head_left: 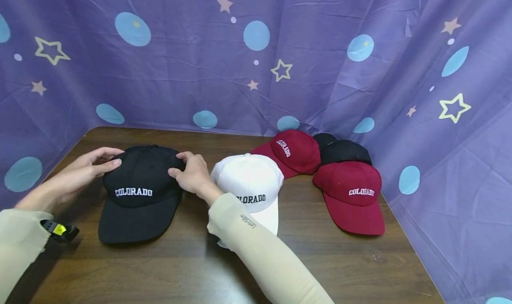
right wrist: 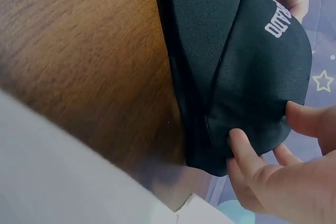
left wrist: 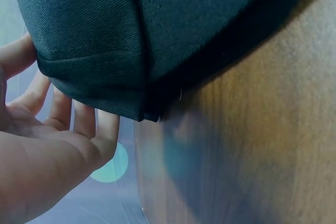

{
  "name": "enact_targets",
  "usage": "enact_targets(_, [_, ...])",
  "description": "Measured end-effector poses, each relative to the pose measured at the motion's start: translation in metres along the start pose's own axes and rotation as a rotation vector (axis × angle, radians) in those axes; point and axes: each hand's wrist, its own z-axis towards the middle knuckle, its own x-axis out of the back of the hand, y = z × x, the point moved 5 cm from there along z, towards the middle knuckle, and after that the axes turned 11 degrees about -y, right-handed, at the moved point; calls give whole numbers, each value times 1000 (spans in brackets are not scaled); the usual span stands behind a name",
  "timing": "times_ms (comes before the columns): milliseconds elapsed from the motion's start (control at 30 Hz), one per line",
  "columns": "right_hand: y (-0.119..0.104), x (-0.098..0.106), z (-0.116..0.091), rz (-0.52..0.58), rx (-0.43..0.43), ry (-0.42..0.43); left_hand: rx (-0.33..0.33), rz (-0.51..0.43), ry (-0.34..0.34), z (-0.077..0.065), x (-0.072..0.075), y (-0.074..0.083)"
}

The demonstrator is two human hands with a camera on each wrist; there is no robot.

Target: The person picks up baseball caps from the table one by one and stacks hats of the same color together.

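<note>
A black baseball cap point(head_left: 142, 179) with white COLORADO lettering sits at the left of the table, brim toward me, between both hands. My left hand point(head_left: 84, 168) holds its left side; the left wrist view shows the thumb on the crown and the fingertips hidden behind the lower edge. On the opposite side my right hand point(head_left: 194, 173) grips the crown, and in the right wrist view its thumb and fingers point(right wrist: 247, 150) touch the cloth. A white COLORADO cap point(head_left: 248, 179) stands just right of my right hand, partly covered by my sleeve.
Two dark red caps, one farther back point(head_left: 298, 150) and one nearer point(head_left: 352, 193), lie on the right of the wooden table point(head_left: 312, 268). Black caps point(head_left: 346, 152) sit behind the nearer one. A purple curtain point(head_left: 180, 73) with stars surrounds the table's back and sides.
</note>
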Motion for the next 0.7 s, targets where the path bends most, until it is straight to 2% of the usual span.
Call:
enact_targets(167, [-1,2,-3,-8,28,-57,-2,-36,-7,-1,1,0])
enact_targets(367, [-10,17,-10,0,131,-121,1,-76,-9,-6,4,5])
enact_targets(533, [-21,50,-28,123,208,-214,16,17,48,-11,12,20])
enact_targets(700, [-33,96,-57,242,291,-234,-39,18,111,-17,16,48])
